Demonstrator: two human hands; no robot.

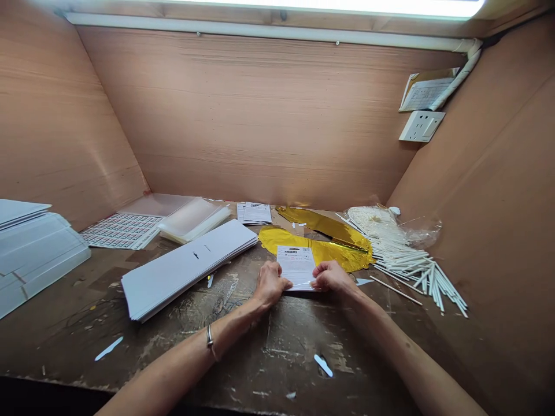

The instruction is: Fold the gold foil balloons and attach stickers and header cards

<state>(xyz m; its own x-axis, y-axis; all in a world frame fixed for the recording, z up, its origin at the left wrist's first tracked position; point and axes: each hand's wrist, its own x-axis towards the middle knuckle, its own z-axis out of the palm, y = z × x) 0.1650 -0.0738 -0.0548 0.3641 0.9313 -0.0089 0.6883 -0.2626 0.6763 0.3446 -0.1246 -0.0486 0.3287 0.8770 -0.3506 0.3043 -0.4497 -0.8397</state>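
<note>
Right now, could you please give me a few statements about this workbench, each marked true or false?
Both the left hand and the right hand are holding a printed white card. True.
A bracelet is on the right wrist. False: the bracelet is on the left wrist.
White sticks lie to the right of the gold foil. True.
The gold foil lies left of the stack of white sheets. False: the stack is left of the foil.

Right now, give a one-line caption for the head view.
Left hand and right hand hold a printed card over gold foil.
</note>
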